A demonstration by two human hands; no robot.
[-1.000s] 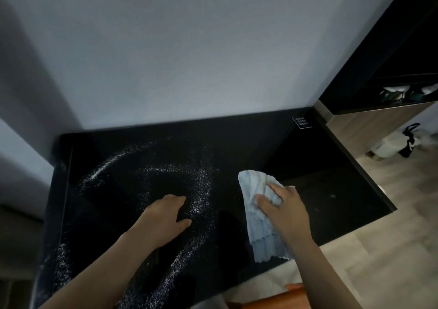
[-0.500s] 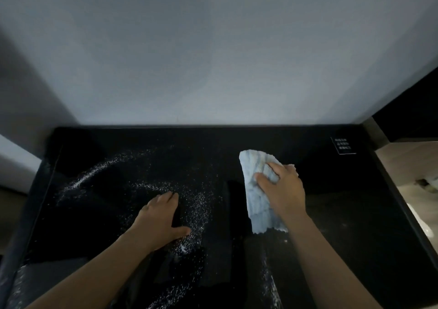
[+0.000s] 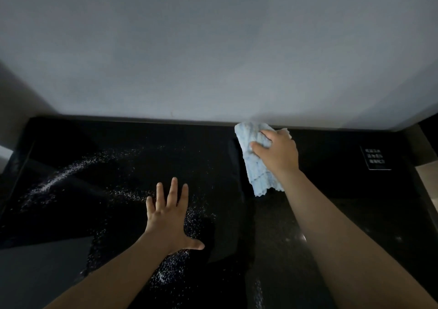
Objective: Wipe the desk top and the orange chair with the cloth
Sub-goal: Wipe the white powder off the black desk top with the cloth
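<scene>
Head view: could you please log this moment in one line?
right hand: grips cloth by wall | left hand: flat on desk top | white specks: left half

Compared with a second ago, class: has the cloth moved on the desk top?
Yes. The cloth, gripped by the right hand, has slid away from the person; its far end now reaches the wall at the back edge of the desk top.

Glossy black bench (image 3: 331,213), smooth and mirror-like, with white powdery grains (image 3: 59,180) scattered across its left half. The pale blue cloth (image 3: 257,164) looks soft with a ribbed, waffled weave. Far wall (image 3: 213,47) is matt grey.
</scene>
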